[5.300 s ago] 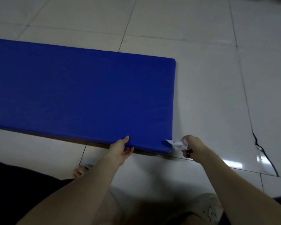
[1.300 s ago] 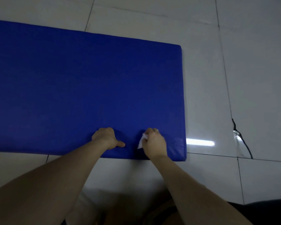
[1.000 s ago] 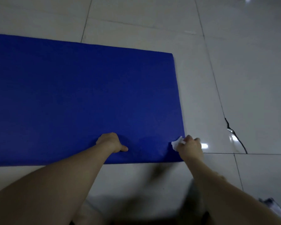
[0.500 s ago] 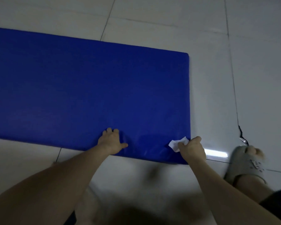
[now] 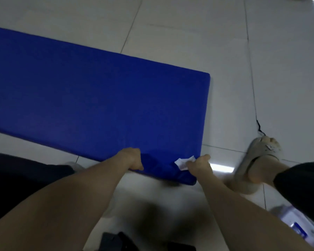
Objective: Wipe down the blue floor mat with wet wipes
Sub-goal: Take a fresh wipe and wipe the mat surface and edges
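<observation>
I am crouching over the blue floor mat (image 5: 98,98), which is lying flat on a pale, glossy tiled floor (image 5: 188,29) and stretching away to my left. It is a thick rectangular pad with a smooth, vinyl-like skin and softly rounded corners. My left hand (image 5: 132,159) is gripping its near long edge, with the fingers curled down over the rim and the thumb pointing right. The covering is bunching into shallow creases between my two hands. My right hand (image 5: 199,164) is pinching a crumpled white wet wipe (image 5: 184,162) in bent fingers and holding it against the mat's top surface, just beside the near right corner. Whether those fingers are also catching the mat itself, I cannot tell.

To the right, my foot in a grey moulded sandal (image 5: 257,160) is resting on the tiles, with a dark trouser leg (image 5: 301,182) above it. A jagged black crack (image 5: 259,127) is running through the tile beyond the toes. A white-and-blue packet (image 5: 295,227) is lying at the lower right, too blurred to read.
</observation>
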`<state>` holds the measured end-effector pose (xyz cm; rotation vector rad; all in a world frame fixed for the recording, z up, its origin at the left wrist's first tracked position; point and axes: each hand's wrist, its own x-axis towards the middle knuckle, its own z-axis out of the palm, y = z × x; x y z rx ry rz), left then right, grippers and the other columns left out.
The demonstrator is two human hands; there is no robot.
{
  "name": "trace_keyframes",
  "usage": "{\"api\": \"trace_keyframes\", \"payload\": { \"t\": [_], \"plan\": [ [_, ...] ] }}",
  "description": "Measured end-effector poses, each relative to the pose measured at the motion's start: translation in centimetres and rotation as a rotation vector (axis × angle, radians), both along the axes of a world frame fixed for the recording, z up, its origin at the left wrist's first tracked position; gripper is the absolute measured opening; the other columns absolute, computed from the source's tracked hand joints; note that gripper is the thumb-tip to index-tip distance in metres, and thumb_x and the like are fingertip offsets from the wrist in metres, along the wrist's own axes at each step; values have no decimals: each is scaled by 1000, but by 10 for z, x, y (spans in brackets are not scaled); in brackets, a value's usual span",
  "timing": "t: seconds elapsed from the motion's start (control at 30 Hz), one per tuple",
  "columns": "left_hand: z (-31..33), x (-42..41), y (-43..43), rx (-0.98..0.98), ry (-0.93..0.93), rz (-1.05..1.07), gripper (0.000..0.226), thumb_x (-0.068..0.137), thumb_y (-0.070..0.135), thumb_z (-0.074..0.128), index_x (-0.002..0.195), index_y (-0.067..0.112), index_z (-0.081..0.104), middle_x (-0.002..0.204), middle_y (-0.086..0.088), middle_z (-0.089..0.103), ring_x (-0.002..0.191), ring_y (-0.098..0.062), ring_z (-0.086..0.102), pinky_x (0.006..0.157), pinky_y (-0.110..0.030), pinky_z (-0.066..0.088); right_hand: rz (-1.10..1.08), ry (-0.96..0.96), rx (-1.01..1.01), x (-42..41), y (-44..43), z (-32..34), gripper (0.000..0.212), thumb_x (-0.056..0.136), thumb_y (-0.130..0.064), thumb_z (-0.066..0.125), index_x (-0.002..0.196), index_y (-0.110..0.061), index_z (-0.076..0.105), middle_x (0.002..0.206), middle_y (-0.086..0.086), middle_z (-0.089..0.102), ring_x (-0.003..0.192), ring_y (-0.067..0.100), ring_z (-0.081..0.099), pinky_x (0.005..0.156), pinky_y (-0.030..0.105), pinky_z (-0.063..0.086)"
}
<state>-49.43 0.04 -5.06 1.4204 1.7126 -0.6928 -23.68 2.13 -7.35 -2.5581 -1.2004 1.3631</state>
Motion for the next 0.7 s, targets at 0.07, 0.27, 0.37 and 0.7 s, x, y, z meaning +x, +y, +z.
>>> {"api": "trace_keyframes", "payload": {
  "t": [0.07,0.27,0.37,0.7],
  "plan": [
    [-1,0,-5,-24,59,-85,59,88,50,70,133,20,47,122,1,59,102,-20,59,85,-35,53,-41,15,-31,-2,-29,-12,39,101,-32,52,124,-11,28,133,18,52,112,35,59,81,41,52],
    [-12,-40,16,171,122,167,48,80,49,77,105,18,51,96,1,56,88,-20,60,63,-32,47,201,-264,153,-2,-59,-36,28,96,-35,55,118,-17,53,115,10,53,99,26,57,75,35,51],
    [-29,-49,30,88,-23,310,78,68,57,86,122,16,47,127,-8,52,106,-28,59,86,-42,55,105,-203,211,-12,-56,-46,17,99,-32,50,103,-19,60,100,6,65,88,26,65,76,39,57],
    [-68,-53,39,32,10,204,109,71,57,85,150,16,23,147,-16,33,125,-36,49,98,-48,51,114,131,361,-139,-24,-42,32,102,-29,48,78,-10,57,76,5,60,64,20,56,50,25,33]
  ]
}}
